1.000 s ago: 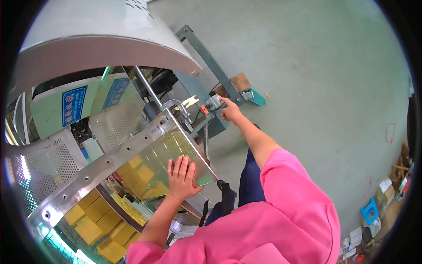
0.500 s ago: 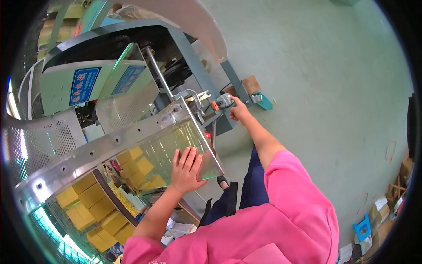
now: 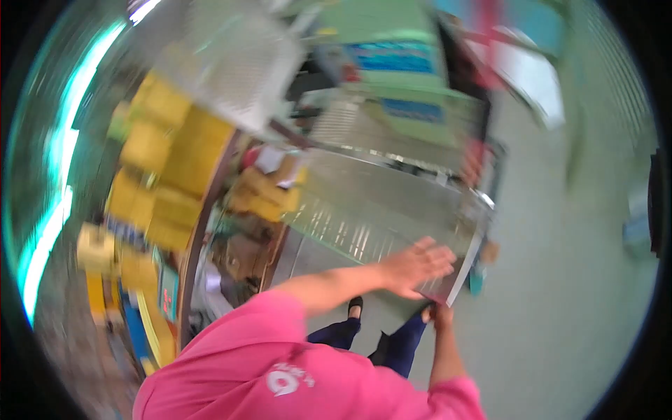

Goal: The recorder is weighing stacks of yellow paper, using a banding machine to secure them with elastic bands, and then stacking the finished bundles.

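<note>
Two hands on clear panel, view blurred

I see the left hand point(image 3: 413, 267) lying flat, fingers spread, grip released, on the transparent panel point(image 3: 378, 210) near its lower right corner. The right hand point(image 3: 439, 316) sits just below that corner at the panel's edge; I cannot tell whether its grip is clenched. The panel is tilted in a metal frame point(image 3: 467, 259) on the machine. Yellow blocks point(image 3: 168, 154) are stacked beyond its left edge. Green floor point(image 3: 560, 280) lies to the right.
</note>
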The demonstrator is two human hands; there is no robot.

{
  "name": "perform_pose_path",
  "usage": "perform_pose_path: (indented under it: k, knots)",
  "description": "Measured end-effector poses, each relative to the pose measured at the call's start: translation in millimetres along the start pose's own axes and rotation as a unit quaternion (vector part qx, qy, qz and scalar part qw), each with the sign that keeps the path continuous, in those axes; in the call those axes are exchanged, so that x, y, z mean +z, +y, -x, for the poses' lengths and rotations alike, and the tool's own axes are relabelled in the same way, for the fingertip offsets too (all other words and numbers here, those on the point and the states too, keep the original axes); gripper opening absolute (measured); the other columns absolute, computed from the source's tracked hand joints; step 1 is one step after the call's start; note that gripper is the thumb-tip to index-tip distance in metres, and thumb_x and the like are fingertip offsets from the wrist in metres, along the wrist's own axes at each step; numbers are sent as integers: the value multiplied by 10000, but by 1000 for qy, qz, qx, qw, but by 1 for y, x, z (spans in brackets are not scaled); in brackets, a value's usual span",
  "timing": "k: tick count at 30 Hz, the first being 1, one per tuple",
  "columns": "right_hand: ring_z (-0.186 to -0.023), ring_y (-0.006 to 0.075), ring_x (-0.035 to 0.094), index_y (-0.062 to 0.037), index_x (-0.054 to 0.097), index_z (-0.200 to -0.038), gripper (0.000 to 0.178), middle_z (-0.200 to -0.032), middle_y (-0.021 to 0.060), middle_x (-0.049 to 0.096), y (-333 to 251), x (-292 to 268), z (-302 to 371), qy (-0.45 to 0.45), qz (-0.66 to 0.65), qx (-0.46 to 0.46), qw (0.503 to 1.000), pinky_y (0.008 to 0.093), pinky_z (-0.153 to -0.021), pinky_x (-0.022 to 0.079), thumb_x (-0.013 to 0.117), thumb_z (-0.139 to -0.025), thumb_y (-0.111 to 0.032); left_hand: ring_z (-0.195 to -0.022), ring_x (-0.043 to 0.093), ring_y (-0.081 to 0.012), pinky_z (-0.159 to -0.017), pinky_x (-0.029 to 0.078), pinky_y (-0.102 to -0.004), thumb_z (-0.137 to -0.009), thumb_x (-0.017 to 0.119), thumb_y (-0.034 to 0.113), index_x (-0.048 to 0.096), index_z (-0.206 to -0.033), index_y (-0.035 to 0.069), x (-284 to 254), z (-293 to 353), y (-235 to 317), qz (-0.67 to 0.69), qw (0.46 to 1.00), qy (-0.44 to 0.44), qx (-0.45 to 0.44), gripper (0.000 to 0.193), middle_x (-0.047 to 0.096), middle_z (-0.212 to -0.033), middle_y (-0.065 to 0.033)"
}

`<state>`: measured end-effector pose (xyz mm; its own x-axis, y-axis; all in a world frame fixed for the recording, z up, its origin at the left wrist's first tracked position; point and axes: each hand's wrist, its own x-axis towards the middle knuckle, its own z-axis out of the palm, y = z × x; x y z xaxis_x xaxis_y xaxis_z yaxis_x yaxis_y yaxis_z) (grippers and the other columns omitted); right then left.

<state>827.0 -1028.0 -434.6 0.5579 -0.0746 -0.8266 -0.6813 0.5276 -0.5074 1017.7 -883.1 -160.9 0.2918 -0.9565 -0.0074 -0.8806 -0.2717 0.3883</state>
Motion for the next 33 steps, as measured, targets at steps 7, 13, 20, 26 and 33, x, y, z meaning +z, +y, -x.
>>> perform_pose_path:
  k: [7,13,20,26,33]
  knots:
    - [-606,240,628,-77,644,-843,265,-715,133,655,42,105,74,-112,408,-3,906,373,-522,475,586,-839,-335,-1301,405,-309,-1045,354,-493,-708,741,385,418,-1361,7,-14,53,41,53,994,26,-92,821,457,-1366,-161]
    - [-604,209,625,-81,646,-991,231,-748,118,649,68,171,79,-228,779,-189,552,329,-494,465,557,-883,-266,-996,603,-351,-818,507,-450,-780,658,350,583,-1169,28,-23,286,13,193,950,48,-242,511,626,-1029,-172]
    - [-637,177,628,-10,599,-1147,281,-743,89,637,72,397,104,-229,385,76,891,274,-553,498,532,-893,-113,-985,644,-342,-833,511,-430,-834,616,408,663,-1105,52,-28,615,30,209,663,187,-694,450,670,-1058,-179]
    - [-637,189,630,-17,606,-1180,311,-800,102,645,85,543,62,-322,455,94,825,290,-537,500,555,-898,-141,-929,671,-289,-815,519,-385,-850,630,371,672,-1053,22,-13,670,57,229,464,324,-792,405,691,-1015,-165]
    - [-580,165,591,-10,621,-1047,250,-776,86,636,37,710,-24,-352,466,24,811,277,-495,480,572,-929,-225,-944,671,-291,-841,516,-377,-862,619,379,635,-1143,29,-26,643,29,276,501,270,-775,449,686,-1036,-172]
